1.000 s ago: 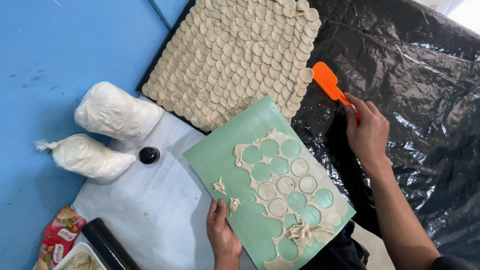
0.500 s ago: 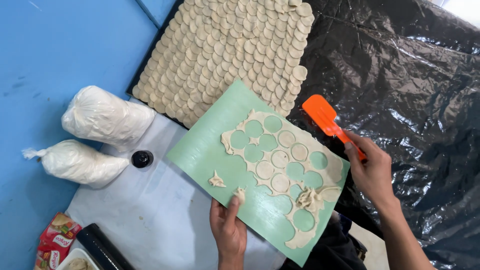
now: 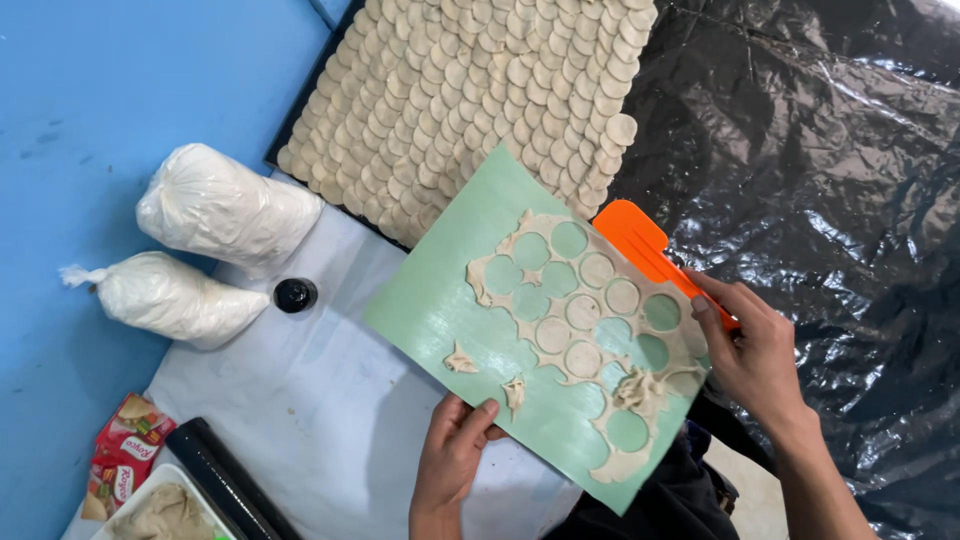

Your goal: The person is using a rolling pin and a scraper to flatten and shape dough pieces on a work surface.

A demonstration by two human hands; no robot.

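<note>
My left hand (image 3: 450, 455) grips the near edge of a pale green cutting mat (image 3: 455, 310), lifting it tilted above the white sheet. On the mat lies a rolled dough sheet (image 3: 600, 340) with round holes and several cut discs still in it. My right hand (image 3: 755, 355) is closed on the handle of an orange scraper (image 3: 630, 235), whose blade rests at the mat's far right edge. Beyond the mat lies a dark tray (image 3: 290, 125) covered with overlapping rows of dough discs (image 3: 470, 90).
Two tied plastic bags of flour (image 3: 225, 210) (image 3: 170, 295) lie at the left beside a small black cap (image 3: 295, 294). A black rolling pin (image 3: 225, 480), a red packet (image 3: 125, 455) and a white tub of dough (image 3: 160, 510) sit bottom left. Crumpled black plastic (image 3: 830, 170) covers the right.
The green mat has been lifted and swung toward the tray. My right hand has brought the orange scraper down to the mat's edge.
</note>
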